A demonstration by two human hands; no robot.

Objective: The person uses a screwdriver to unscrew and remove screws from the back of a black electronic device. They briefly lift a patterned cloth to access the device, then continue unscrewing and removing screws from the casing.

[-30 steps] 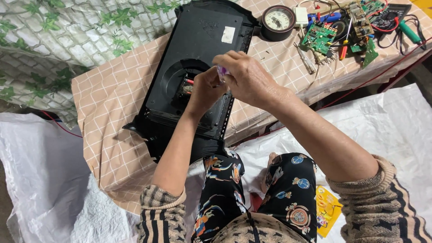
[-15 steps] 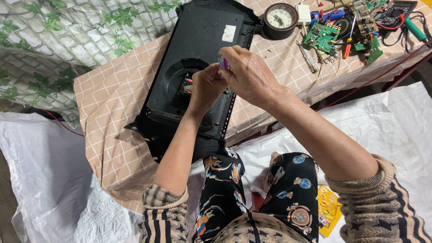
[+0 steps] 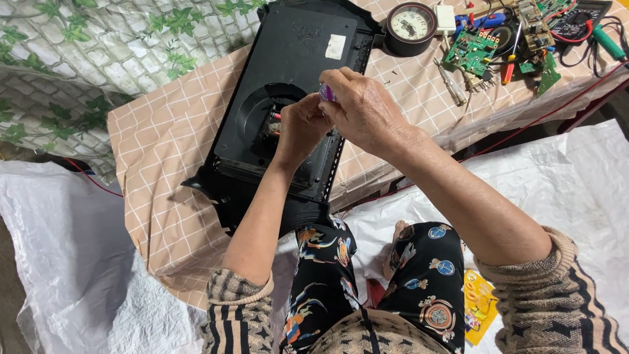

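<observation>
Low table (image 3: 164, 144) under peach checked cloth, black casing (image 3: 288, 78) mid-table, circuit boards (image 3: 472, 52) at far right corner, ivy-patterned wall (image 3: 98, 52) behind, right hand (image 3: 367, 111) pinching purple tool (image 3: 326, 93), left hand (image 3: 298, 128) grip unclear.

This looks like a makeshift repair spot at home, perhaps in a yard. A low table (image 3: 164, 151) under a checked peach cloth carries green circuit boards (image 3: 473, 51), screwdrivers (image 3: 452, 82), a round dial gauge (image 3: 411, 25) and red wires (image 3: 576, 36). White plastic sheeting (image 3: 72, 262) covers the ground, and a leaf-patterned wall (image 3: 98, 52) stands behind.
</observation>
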